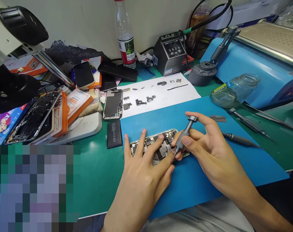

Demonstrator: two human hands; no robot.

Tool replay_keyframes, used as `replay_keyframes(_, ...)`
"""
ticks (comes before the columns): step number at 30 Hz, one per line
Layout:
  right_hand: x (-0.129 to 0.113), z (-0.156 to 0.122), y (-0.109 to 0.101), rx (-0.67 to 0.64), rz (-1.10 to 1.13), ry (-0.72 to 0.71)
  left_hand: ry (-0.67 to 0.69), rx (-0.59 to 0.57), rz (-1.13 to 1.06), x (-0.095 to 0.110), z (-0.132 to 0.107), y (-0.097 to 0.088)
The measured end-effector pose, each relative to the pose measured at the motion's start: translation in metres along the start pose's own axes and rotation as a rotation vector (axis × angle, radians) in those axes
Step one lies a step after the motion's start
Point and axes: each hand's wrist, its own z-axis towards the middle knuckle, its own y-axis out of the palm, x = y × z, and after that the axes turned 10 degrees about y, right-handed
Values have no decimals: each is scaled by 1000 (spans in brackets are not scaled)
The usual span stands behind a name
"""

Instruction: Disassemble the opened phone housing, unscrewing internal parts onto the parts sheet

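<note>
An opened phone body point(146, 145) lies on a blue mat point(209, 167), its inner parts showing. My left hand point(143, 167) rests flat on it with fingers spread, pressing it down. My right hand point(199, 141) is closed around a grey precision screwdriver point(183, 135), index finger on its cap, tip angled down into the phone near my left fingertips. A black phone battery point(114, 133) lies just left of the mat.
A white sheet point(158, 91) holds several small removed parts. Another phone screen point(112, 103), stacked phones and orange boxes point(49, 116) sit left. A soldering station point(170, 53), bottle point(125, 35), glass jar point(234, 90) and more screwdrivers point(240, 140) stand behind and right.
</note>
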Motion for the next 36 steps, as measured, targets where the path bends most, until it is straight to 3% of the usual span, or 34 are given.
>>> replay_keyframes(28, 3, 2, -2, -12, -8, -71, -13, 74, -18, 4, 8, -4)
replay_keyframes(32, 1, 2, -5, 114, -48, -157, -16, 92, -22, 3, 6, -1)
replay_keyframes(36, -7, 10, -5, 373, -336, -504, 3, 71, -25, 1, 3, 1)
